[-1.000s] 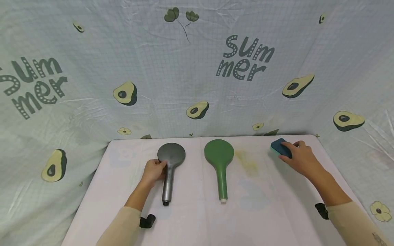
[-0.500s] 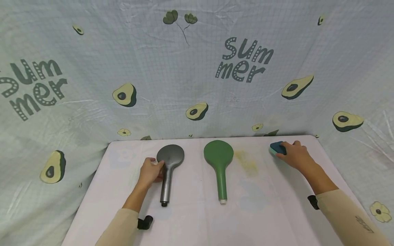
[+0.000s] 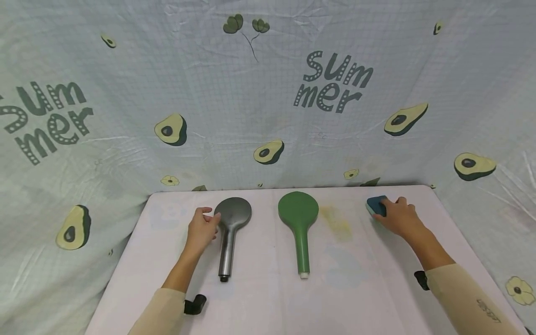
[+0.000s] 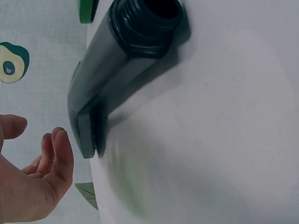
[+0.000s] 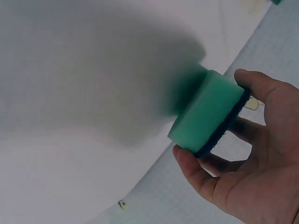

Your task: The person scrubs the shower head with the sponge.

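A grey hand shower head [image 3: 232, 212] lies face down on the table, its handle toward me. Just left of its round head is my left hand [image 3: 202, 229], fingers loosely spread and holding nothing; the left wrist view has a gap between those fingers and the shower head [image 4: 100, 70]. My right hand [image 3: 399, 219], at the back right, grips a sponge [image 3: 375, 205] with a dark blue scouring side and a mint-green foam side. Thumb and fingers pinch the sponge [image 5: 208, 112] by its ends in the right wrist view. Whether it touches the table is unclear.
A green hand shower head [image 3: 298, 209] lies mid-table, right of the grey one. Beside it is a yellowish stain [image 3: 336, 222] on the pale tablecloth [image 3: 259, 302]. A printed curtain [image 3: 217, 97] rises behind the table and at both sides.
My left hand has let go of the grey shower head and drawn slightly left. My right hand has brought the sponge a little left and toward me.
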Available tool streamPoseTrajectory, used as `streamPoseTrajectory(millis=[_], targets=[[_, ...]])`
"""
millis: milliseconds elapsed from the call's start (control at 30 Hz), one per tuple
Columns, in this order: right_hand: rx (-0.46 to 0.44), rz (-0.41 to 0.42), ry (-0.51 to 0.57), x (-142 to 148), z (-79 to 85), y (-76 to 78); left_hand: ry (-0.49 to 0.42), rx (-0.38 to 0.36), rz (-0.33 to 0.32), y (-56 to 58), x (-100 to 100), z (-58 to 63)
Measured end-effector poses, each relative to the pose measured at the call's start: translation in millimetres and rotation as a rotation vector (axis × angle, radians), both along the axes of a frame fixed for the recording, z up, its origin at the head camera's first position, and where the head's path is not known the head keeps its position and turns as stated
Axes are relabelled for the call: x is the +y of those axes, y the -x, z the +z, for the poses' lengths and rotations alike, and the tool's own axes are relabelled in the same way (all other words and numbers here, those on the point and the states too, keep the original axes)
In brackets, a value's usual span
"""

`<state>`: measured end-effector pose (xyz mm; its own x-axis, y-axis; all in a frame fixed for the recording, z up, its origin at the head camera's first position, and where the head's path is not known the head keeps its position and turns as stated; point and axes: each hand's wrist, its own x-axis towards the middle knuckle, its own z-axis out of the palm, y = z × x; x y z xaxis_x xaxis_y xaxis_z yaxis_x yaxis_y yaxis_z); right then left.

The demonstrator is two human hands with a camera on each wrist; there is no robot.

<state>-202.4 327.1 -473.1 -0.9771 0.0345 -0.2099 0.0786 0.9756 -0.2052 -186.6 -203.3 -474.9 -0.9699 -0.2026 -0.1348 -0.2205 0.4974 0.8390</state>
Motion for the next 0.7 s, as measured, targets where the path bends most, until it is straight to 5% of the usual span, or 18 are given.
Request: streamPoseTrajectory(millis=[233,467,567,700], targets=[[-0.010,-0.043,0.070,0,-12.7,-17.4,0.013,0.069,-0.039,-4.2,4,9.9],[0.093,-0.028,0.104,-1,-19.6,-26.2,-0.002,0.122,-0.080,-5.9,11,17.4],[0.176,-0.009,0.096,-3,-16.0,-29.7,0.040,0.159,-0.150,-7.7,13,22.0],[0.378,0.049,0.090,-14,-4.2,-31.7,0.204,0.236,-0.258,-10.9,19,30.6]])
